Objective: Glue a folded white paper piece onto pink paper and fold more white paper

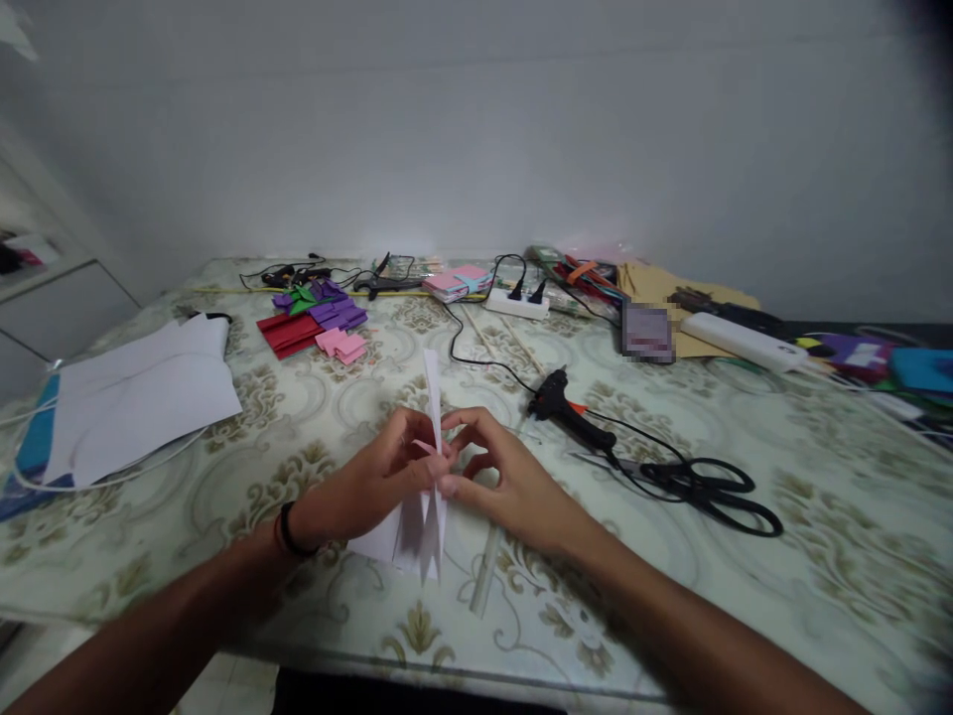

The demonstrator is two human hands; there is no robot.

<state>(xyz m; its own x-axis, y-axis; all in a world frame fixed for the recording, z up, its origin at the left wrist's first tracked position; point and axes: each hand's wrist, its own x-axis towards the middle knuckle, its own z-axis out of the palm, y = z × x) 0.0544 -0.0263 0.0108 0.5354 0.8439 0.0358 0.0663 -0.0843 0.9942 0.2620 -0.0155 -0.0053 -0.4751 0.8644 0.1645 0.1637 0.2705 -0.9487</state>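
Both hands meeting over the folded white paper piece (430, 477), left hand (372, 477) and right hand (500, 475) alike closed to a fingertip pinch on its central crease, thumbs and forefingers pressed together at the fold, remaining fingers loosely curled. Held upright just above the patterned tablecloth (819, 556), one narrow point rising past the knuckles, several cut or pleated points hanging below toward the table's near edge. Likely trouble: thin points tearing or creasing crooked under too hard a pinch, or pleats slipping out of line with the grip confined to the centre and the lower points left free. Just right of the paper, under the right wrist, a clear glue stick (483, 576) lying loose, easily nudged into a roll toward the near edge. Farther right of the paper, a black glue gun (570, 412) with its cord trailing back to a white power strip (517, 303); whether hot, impossible to tell, but a nozzle this near invites a burn or a glue smear on a careless reach. Beyond the gun, black scissors (707, 492), blades seemingly closed. Well left of the paper, loose white sheets (141, 397); behind the paper, toward the wall, stacks of red, purple and pink paper pieces (317, 323), apart from the hands and unlikely to be disturbed.
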